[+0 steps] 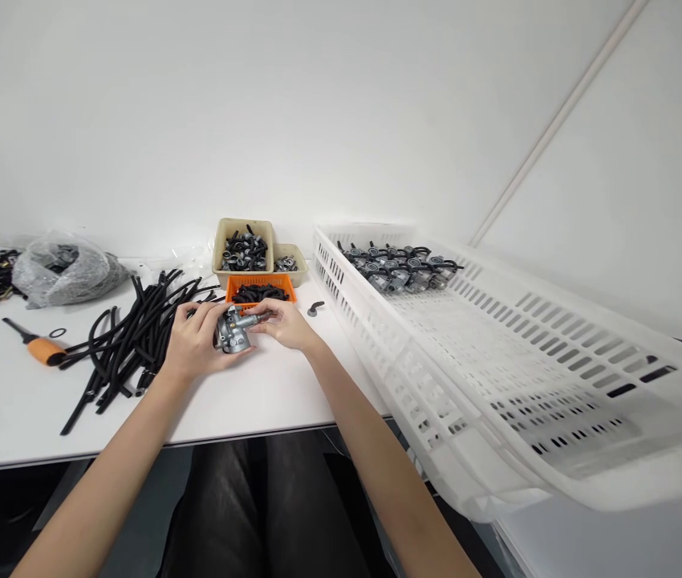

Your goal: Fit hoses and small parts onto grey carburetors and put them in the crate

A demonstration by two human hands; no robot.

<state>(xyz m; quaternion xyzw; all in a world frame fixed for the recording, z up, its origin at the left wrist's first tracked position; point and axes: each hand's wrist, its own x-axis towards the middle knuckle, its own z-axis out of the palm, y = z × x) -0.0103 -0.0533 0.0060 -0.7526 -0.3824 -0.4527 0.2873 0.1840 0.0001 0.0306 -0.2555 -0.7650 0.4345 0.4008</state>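
A small silver-grey metal carburetor (233, 331) is held just above the white table. My left hand (195, 341) wraps round its left side, fingers closed on it. At its upper right, my right hand (284, 323) pinches at the end of a protruding part; what lies between those fingertips is too small to make out. Just behind the hands stands an orange basket (290, 282) of short black rubber pieces. A small black elbow piece with a grey end (315, 308) lies on the table right of my right hand. Left of my left hand spreads a pile of black rubber hoses (136, 341).
A large white perforated crate (437, 377) stands on the right, with several similar metal parts (401, 269) at its far end. Two beige bins (243, 225) with small parts stand by the wall. An orange-handled tool (46, 351), a black ring (58, 332) and a plastic bag (67, 273) lie left.
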